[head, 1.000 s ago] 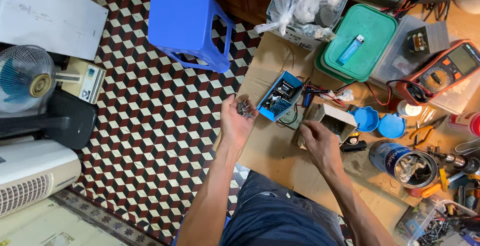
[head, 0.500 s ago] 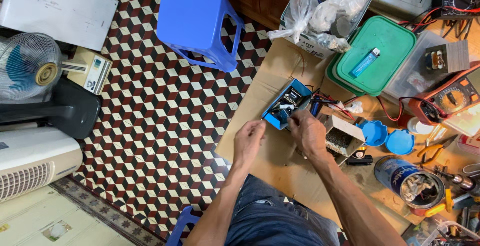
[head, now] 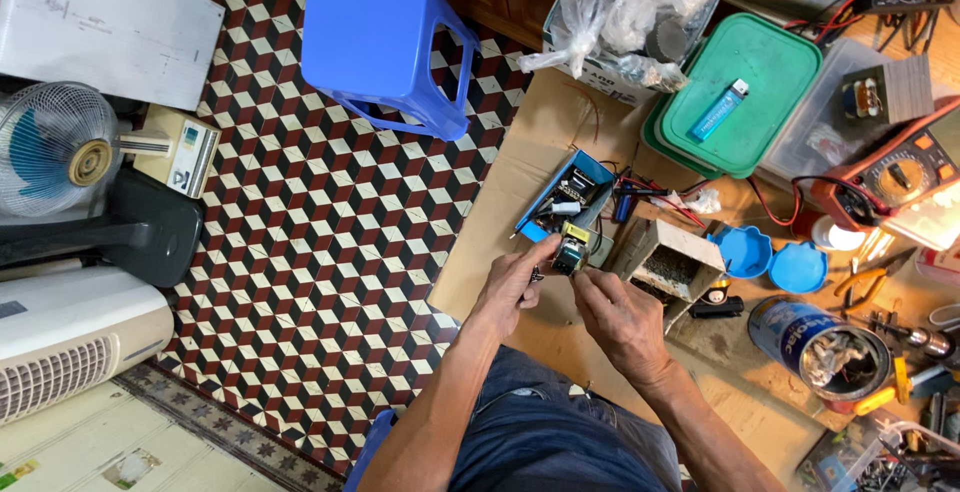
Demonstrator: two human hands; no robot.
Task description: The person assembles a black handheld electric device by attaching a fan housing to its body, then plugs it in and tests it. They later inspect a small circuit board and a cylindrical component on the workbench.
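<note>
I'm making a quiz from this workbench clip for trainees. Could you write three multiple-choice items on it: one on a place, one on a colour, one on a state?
1. Where does the blue lighter lie?
A. on the green container lid
B. on the blue stool
C. in the open tin can

2. What colour are the two small round lids?
A. red
B. blue
C. white

3. How is the small yellow-wound transformer held?
A. lying loose on the cardboard
B. in the left hand alone
C. between the fingers of both hands

Answers: 1 A, it rests on the green lid. 2 B, both are blue. 3 C, the left hand and right hand both pinch it.

stool (head: 385, 37) blue | lid (head: 745, 92) green | floor (head: 330, 242) chequered, seemingly red-black-white
</note>
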